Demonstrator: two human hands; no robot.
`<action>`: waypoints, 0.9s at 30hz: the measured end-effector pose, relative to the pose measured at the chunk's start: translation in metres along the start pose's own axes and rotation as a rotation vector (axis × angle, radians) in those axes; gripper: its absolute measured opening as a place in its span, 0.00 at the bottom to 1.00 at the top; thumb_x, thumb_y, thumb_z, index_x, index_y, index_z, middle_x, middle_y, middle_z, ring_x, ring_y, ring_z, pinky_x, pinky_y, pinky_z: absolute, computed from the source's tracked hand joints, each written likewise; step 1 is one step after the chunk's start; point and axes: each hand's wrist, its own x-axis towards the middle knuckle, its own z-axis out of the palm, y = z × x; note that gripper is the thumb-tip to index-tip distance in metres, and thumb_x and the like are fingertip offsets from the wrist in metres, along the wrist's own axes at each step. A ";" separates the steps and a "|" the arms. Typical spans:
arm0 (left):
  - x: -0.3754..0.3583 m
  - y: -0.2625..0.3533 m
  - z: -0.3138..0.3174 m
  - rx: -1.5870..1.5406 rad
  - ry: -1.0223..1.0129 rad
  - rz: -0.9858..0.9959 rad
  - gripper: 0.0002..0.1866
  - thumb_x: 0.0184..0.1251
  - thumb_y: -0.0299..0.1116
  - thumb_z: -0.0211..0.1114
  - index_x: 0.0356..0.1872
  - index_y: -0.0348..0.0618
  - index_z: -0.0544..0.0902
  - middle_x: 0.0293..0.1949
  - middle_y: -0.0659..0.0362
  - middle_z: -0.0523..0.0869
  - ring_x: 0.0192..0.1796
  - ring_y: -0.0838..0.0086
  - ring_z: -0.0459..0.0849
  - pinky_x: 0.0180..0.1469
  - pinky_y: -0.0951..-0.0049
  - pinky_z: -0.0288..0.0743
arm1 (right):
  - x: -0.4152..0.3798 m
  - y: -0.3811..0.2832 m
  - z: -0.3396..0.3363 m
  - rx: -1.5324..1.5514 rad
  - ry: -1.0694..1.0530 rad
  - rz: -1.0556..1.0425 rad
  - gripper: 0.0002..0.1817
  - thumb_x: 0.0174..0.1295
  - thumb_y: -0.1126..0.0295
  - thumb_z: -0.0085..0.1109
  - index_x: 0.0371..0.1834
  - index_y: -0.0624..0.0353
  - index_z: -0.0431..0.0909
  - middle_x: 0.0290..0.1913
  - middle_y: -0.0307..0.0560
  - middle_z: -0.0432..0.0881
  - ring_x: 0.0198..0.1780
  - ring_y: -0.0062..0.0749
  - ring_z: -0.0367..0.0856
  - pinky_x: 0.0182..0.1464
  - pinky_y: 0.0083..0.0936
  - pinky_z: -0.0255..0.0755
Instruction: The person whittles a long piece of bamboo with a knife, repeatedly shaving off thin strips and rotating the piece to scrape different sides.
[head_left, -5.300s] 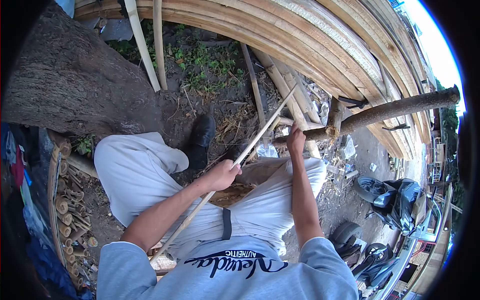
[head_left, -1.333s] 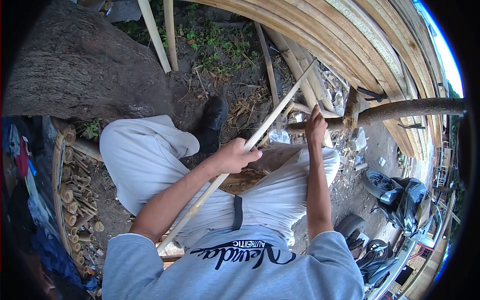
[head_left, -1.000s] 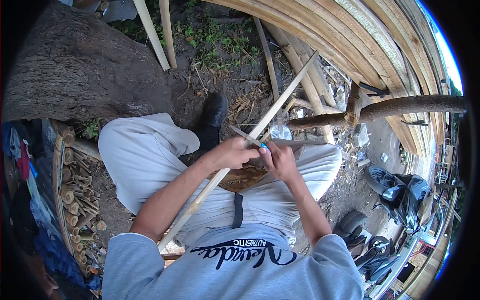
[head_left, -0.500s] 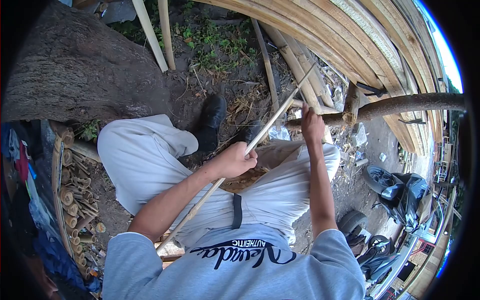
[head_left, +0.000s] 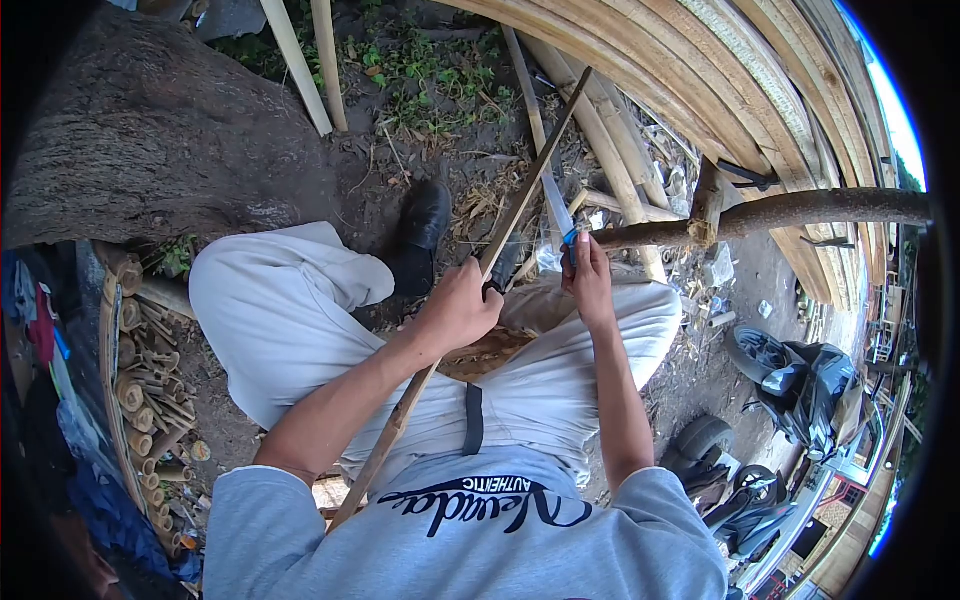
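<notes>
My left hand (head_left: 462, 305) is closed around a long, narrow bamboo strip (head_left: 522, 200). The strip slants from beside my left side, across my lap, to a tip near the stacked boards. My right hand (head_left: 588, 275) is closed on the blue handle of what looks like a knife (head_left: 570, 238). Its pale blade seems to point up and away, just right of the strip and apart from it. Part of the handle is hidden by my fingers.
A thick branch (head_left: 820, 208) runs in from the right, near my right hand. Long boards (head_left: 680, 60) are stacked ahead. A tree trunk (head_left: 150, 140) stands at left, above cut bamboo pieces (head_left: 140, 400). A motorbike (head_left: 800, 385) is at right.
The strip has turned to show a darker face, and its far tip has swung left and farther out. My right hand has drawn closer and lower, bringing the blue handle into view.
</notes>
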 end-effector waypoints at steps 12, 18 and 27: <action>-0.003 0.014 -0.013 -0.044 0.059 0.085 0.14 0.60 0.28 0.62 0.37 0.21 0.75 0.27 0.32 0.83 0.35 0.40 0.87 0.38 0.50 0.82 | -0.008 0.000 0.018 -0.061 -0.131 0.009 0.22 0.81 0.50 0.42 0.36 0.56 0.74 0.24 0.30 0.69 0.21 0.11 0.60 0.22 0.15 0.53; -0.001 0.014 -0.016 -0.025 0.035 0.008 0.18 0.60 0.32 0.65 0.40 0.23 0.76 0.30 0.31 0.84 0.41 0.38 0.86 0.40 0.51 0.80 | -0.020 -0.005 0.025 -0.099 -0.218 0.004 0.25 0.81 0.50 0.42 0.30 0.57 0.73 0.23 0.30 0.66 0.25 0.13 0.59 0.26 0.18 0.54; 0.001 0.008 -0.012 -0.040 0.089 0.056 0.16 0.59 0.31 0.65 0.39 0.25 0.76 0.29 0.33 0.83 0.39 0.39 0.86 0.37 0.52 0.79 | -0.036 -0.005 0.029 -0.164 -0.274 0.028 0.26 0.81 0.50 0.43 0.31 0.59 0.74 0.23 0.30 0.65 0.26 0.14 0.59 0.28 0.19 0.55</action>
